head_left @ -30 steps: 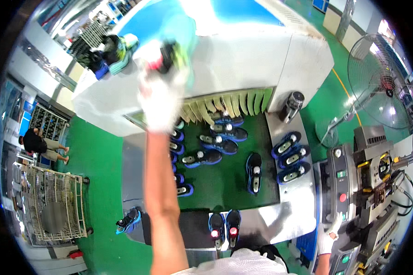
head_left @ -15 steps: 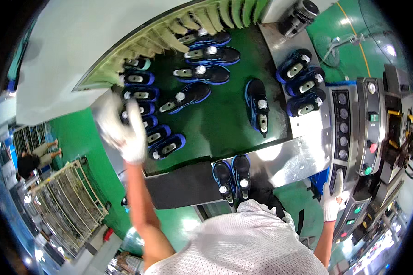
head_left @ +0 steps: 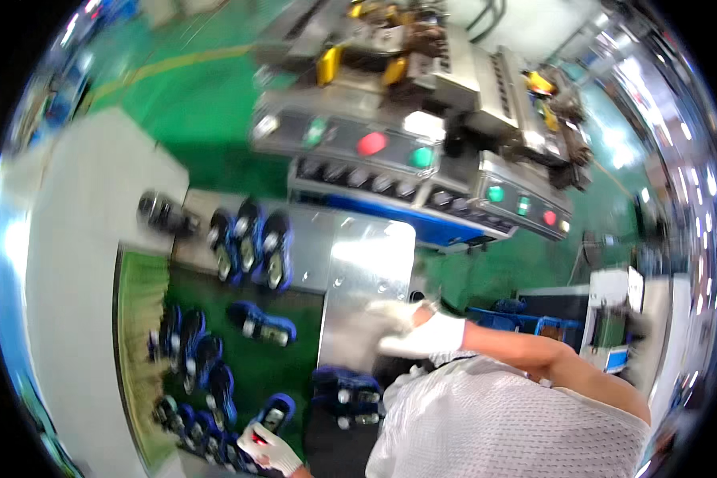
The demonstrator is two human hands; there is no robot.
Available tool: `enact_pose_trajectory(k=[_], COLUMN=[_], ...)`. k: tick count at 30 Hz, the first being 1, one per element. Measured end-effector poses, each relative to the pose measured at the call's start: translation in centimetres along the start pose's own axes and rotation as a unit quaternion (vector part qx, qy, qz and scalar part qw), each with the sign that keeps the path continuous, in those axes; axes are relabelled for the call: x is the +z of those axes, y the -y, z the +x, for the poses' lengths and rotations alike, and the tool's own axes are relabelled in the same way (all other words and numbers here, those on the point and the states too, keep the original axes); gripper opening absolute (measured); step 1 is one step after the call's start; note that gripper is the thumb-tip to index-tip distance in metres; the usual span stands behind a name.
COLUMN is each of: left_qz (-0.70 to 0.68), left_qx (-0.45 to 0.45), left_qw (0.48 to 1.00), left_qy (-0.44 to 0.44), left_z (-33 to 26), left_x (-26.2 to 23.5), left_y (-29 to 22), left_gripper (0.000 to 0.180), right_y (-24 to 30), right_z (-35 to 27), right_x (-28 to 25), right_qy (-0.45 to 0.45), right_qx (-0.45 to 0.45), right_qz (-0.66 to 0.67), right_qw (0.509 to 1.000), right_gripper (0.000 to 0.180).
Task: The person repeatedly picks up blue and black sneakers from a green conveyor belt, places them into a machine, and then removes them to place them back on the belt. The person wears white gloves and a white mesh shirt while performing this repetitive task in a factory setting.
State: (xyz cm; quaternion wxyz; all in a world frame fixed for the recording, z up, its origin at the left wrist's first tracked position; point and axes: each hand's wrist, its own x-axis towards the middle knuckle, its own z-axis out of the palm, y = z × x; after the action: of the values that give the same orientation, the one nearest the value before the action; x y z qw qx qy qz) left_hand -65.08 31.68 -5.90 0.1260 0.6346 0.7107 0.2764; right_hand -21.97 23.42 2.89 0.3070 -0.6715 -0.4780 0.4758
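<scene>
White gloves cover both of my hands. In the lower left, my left hand [head_left: 268,448] is closed at the near end of a black and blue sports shoe [head_left: 277,410]; a small red patch shows on the glove. My right hand [head_left: 422,333], smeared by motion, hovers over the metal ledge in front of my body, its fingers stretched out and apart with nothing seen in them. Between the hands, a pair of black and blue shoes [head_left: 346,390] lies on the dark strip by my body. One single shoe [head_left: 263,325] lies on the green belt [head_left: 251,366].
Several more shoes [head_left: 190,342] lie along the belt beside a yellowish bristle curtain [head_left: 143,358]. Three shoes [head_left: 248,239] stand on the metal ledge [head_left: 366,255]. Beyond it are control panels [head_left: 366,143] with coloured buttons and a pale machine housing [head_left: 76,263].
My view has swung to the right. My right hand has left the control panel and come in before my body. My left hand has moved to the end shoe of the row.
</scene>
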Motion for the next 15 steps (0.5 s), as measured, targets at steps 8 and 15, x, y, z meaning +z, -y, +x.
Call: enact_pose_trajectory(k=[8, 15], left_qz=[-0.188, -0.368], left_qx=[0.507, 0.628], left_qw=[0.784, 0.609], left_qy=[0.304, 0.315], left_z=[-1.1, -11.5], left_x=[7.2, 14.3], left_y=[-41.7, -71.4], left_gripper=[0.012, 0.047], right_y=[1.0, -10.1], right_z=[-1.8, -20.4], right_x=[-9.6, -26.4], right_qy=[-0.184, -0.470], right_qx=[-0.192, -0.033], right_qz=[-0.109, 0.340], right_qw=[0.958, 0.814], right_gripper=[0.052, 0.065])
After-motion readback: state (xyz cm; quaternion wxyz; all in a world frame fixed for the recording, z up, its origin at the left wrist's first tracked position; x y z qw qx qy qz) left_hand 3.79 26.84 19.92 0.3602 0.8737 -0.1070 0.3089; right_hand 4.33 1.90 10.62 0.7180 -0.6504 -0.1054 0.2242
